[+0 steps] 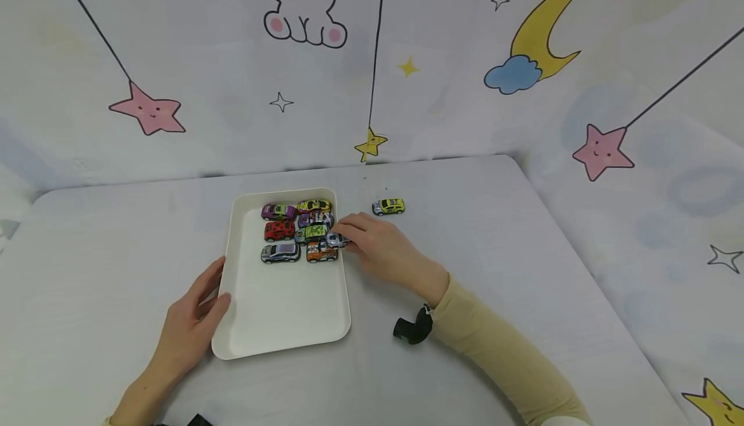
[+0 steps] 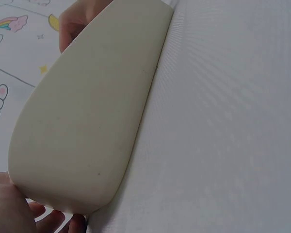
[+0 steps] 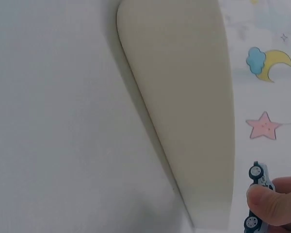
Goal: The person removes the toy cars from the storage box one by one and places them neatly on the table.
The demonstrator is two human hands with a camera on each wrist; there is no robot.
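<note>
A white tray [image 1: 285, 310] lies on the table, with several small toy cars grouped in its far part. Among them are a red toy car [image 1: 279, 231], a purple one [image 1: 278, 212] and an orange one [image 1: 321, 252]. At the tray's right rim my right hand [image 1: 380, 245] pinches a light silver-blue toy car [image 3: 256, 173] between thumb and fingers, as the right wrist view shows. My left hand [image 1: 188, 316] holds the tray's left side, thumb at the rim and fingers against the outer wall.
A yellow toy car [image 1: 388, 206] stands on the table right of the tray's far corner. A black cylindrical device [image 1: 414, 327] hangs by the right wrist. Behind the white-covered table [image 1: 465, 239] is a printed backdrop [image 1: 442, 39].
</note>
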